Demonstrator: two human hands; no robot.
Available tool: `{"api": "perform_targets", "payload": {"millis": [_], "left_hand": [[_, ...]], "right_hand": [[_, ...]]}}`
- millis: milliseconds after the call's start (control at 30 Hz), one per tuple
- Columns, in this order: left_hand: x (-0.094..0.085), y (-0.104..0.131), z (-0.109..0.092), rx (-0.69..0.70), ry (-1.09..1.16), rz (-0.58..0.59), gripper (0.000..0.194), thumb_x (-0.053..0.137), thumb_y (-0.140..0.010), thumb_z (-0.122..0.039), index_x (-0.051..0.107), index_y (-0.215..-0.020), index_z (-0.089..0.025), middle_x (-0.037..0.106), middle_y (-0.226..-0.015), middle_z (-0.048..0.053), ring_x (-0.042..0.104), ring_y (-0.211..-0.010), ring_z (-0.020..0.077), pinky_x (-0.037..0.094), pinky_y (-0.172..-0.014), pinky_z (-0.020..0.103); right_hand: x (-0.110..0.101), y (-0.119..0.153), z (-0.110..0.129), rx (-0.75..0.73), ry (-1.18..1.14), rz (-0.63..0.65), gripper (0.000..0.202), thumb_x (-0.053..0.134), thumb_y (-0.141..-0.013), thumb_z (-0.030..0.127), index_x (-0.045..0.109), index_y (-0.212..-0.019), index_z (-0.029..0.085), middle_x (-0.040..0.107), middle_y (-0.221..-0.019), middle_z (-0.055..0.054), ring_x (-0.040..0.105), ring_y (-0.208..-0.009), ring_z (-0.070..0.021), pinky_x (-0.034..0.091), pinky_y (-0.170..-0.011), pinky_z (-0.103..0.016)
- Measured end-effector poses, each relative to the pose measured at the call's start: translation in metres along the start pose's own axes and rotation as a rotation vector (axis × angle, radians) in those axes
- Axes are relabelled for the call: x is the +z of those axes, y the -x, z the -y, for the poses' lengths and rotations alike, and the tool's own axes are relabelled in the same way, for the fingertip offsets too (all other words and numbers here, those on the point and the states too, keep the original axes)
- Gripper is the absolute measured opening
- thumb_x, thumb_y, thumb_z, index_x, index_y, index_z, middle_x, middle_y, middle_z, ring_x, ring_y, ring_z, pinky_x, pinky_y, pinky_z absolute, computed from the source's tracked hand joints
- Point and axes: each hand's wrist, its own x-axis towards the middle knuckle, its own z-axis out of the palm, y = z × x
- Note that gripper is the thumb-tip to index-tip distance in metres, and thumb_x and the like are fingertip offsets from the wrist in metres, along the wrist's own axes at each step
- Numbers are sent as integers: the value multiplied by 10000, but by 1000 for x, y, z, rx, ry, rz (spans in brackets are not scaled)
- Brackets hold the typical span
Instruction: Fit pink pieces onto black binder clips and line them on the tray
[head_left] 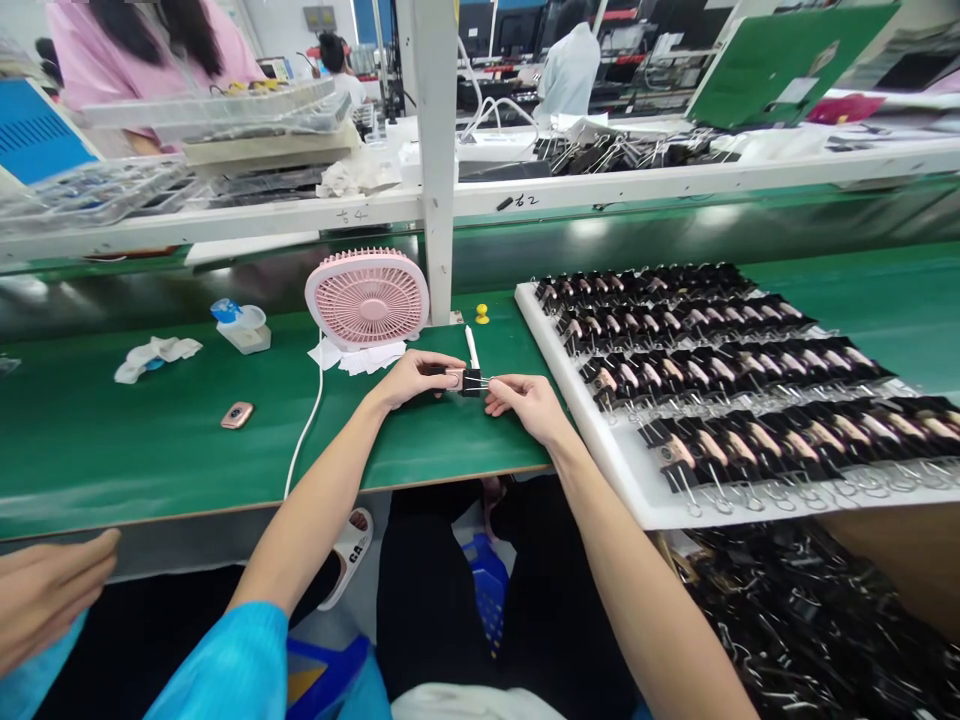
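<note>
Near the bench's front edge, my left hand [414, 380] is closed on a small pink watch case [454, 380]. A black binder clip [472, 381] sits on the case's right end. My right hand [525, 402] pinches the clip's wire handles between thumb and fingers. Another pink watch case [238, 415] lies on the green bench mat at left. To my right stands a white foam tray [581, 410] with several rows of pink cases, each held in black binder clips [739, 445].
A pink fan [369, 302] stands behind my hands, its white cable [304, 435] running to the front edge. A white pen [472, 347], yellow knob [482, 314], plastic bottle [244, 328] and crumpled tissue [156, 357] lie around. Loose clips [795, 620] fill a box below right. A co-worker's hand [52, 595] shows lower left.
</note>
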Motion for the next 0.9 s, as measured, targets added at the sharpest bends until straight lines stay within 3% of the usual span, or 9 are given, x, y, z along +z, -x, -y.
{"api": "perform_targets", "payload": {"millis": [167,333,500,633,733,900], "left_hand": [[1,1,-1,-19,-18,0,493,941,-715,-393,853,-1140,-158,796,-922,104,664,-703,175,532,-648,292],[-1,0,3,-27,-42,-12,511,933,-728,-416,846,-1152,-145,800,-936,110,666,-700,177,535,-643,289],[7,-2,1,-35,-58,80,506,927,-739,-436,834,-1136,-137,781,-929,106,692,-752,210,550,-604,280],[13,-3,-5,-36,-22,136,596,853,-829,-508,747,-1290,-146,770,-982,117,688,-699,197,526,-532,259],[12,-4,-5,-21,55,143,650,778,-886,-589,690,-1344,-137,769,-1063,154,660,-643,165,473,-496,236],[3,-8,0,30,172,37,636,718,-926,-626,659,-1324,-133,753,-1131,178,714,-709,197,472,-542,248]], "right_hand": [[-1,-2,-3,-9,16,3,718,883,-677,778,797,-946,118,755,-758,-113,736,-657,-241,611,-621,-342],[3,-2,-3,-34,17,-32,554,860,-750,670,751,-902,148,739,-766,-89,711,-665,-216,580,-621,-319],[13,2,3,-104,86,-31,502,828,-774,513,740,-1146,188,728,-839,-19,653,-688,-172,520,-655,-293],[20,11,10,-71,221,14,401,770,-835,505,795,-1065,179,711,-770,-10,629,-722,-177,487,-695,-295],[21,37,23,33,188,-62,367,802,-812,496,799,-993,177,757,-833,-43,673,-769,-201,500,-691,-297],[-4,122,67,21,74,-370,438,855,-787,538,773,-1040,189,802,-959,-84,743,-858,-236,558,-767,-322]]}}
